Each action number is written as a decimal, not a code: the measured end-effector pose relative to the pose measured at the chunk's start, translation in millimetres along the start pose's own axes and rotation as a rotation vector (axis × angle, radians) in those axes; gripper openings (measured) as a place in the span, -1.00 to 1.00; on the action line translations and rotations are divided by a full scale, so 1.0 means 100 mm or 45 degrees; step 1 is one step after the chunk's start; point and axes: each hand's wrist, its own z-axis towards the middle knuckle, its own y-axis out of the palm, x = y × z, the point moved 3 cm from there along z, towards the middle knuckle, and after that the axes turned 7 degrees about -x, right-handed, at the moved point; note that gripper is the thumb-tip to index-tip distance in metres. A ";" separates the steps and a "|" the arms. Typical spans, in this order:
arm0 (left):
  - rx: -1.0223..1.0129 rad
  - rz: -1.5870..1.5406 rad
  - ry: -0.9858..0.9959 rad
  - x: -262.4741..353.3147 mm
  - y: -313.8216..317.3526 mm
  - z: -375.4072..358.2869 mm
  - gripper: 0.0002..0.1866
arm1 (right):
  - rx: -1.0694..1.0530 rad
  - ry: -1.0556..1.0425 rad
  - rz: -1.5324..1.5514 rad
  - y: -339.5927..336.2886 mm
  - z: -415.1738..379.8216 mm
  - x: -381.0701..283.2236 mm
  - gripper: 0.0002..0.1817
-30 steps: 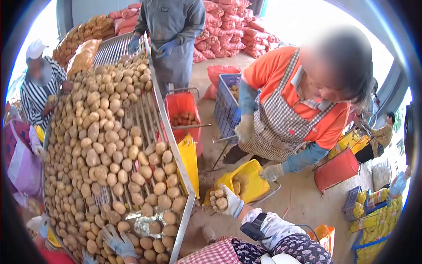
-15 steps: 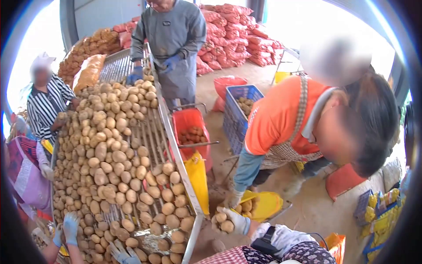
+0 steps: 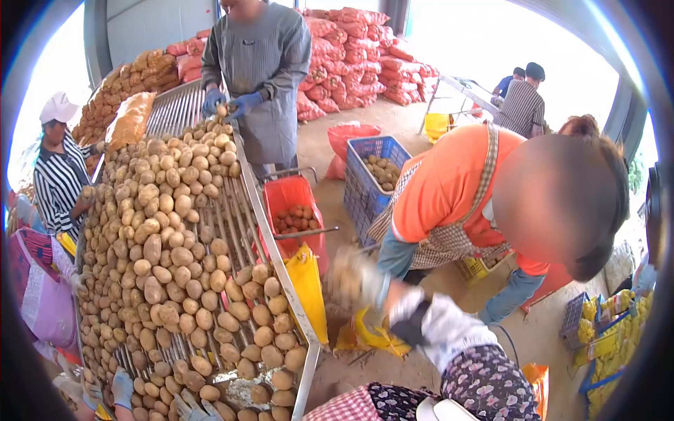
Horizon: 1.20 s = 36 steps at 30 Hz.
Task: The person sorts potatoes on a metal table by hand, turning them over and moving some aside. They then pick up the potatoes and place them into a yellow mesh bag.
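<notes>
My right hand (image 3: 361, 281), gloved and smeared by motion, reaches out from a pale sleeve with a black wrist strap, right of the sorting table's metal rim (image 3: 277, 263). What it holds, if anything, is unclear. Below it lies a yellow sack (image 3: 379, 333), partly hidden by my forearm. At the bottom edge my left hand (image 3: 191, 408), in a pale glove, rests on the potatoes (image 3: 165, 309) with its fingers apart. The potatoes cover much of the slatted table.
A co-worker in orange (image 3: 449, 179) bends close beside my right arm. Past the rim stand a red bin (image 3: 305, 193) of potatoes, a hanging yellow sack (image 3: 305, 281) and a blue crate (image 3: 361, 203). Another person's gloved hand (image 3: 122, 388) is near my left hand.
My right hand has swung up and forward from low beside the rim, where it held potatoes. The yellow sack beneath has shifted and folded. My left hand stays at the bottom edge.
</notes>
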 end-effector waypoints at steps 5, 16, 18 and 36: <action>0.004 0.009 0.016 -0.13 0.06 0.12 -0.40 | 0.825 -0.600 -0.153 0.13 0.38 -1.05 -0.53; 0.007 -0.041 -0.083 0.08 -0.20 0.09 -0.41 | 0.718 0.172 -0.809 0.05 -0.61 1.68 -0.71; -0.214 0.030 -0.176 0.22 -0.35 0.12 -0.39 | 0.664 0.133 -0.973 0.21 -0.74 1.71 -0.65; 0.649 -0.282 -0.815 -1.24 -0.87 -4.00 -0.74 | -0.460 -0.050 -2.722 1.40 -0.77 3.55 -0.65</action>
